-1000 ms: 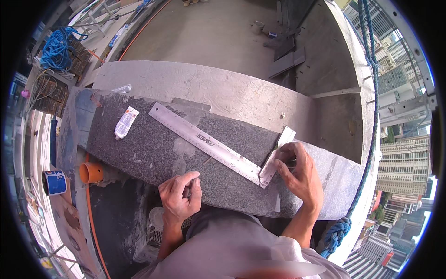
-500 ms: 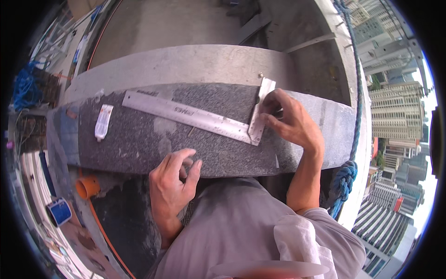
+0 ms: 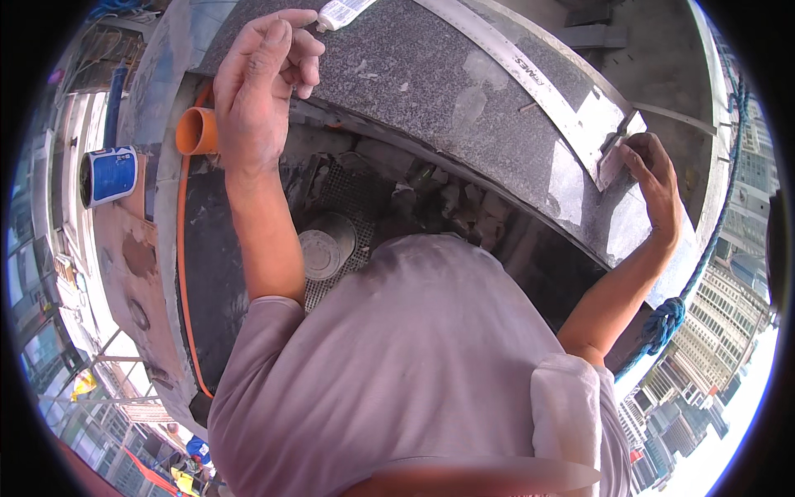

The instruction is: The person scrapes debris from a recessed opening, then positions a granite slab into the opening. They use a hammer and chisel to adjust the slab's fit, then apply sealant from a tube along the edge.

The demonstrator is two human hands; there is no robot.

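Observation:
A metal try square [image 3: 530,76] lies on a dark speckled stone slab [image 3: 406,79], its long blade reaching up and left from the stock. At the stock end, my right hand [image 3: 656,178] has its thumb and fingers bent around the edge of the stock. My left hand [image 3: 261,83] is raised over the slab's left part, index finger stretched and the others loosely curled, with nothing visible in it. Just right of its fingertips lies a white tube [image 3: 344,12], partly cut off by the picture's top edge.
Left of the slab are an orange pipe end [image 3: 195,132], an orange hose [image 3: 184,282] and a blue can [image 3: 113,176]. Below the slab sits a round pale container [image 3: 320,253] on mesh. A knotted blue rope [image 3: 664,321] runs along the right edge, with tall buildings far below.
The view has tilted and shifted, bringing more of the space below the slab into sight. My left hand has reached forward and left toward the tube; my right hand stays at the square's stock.

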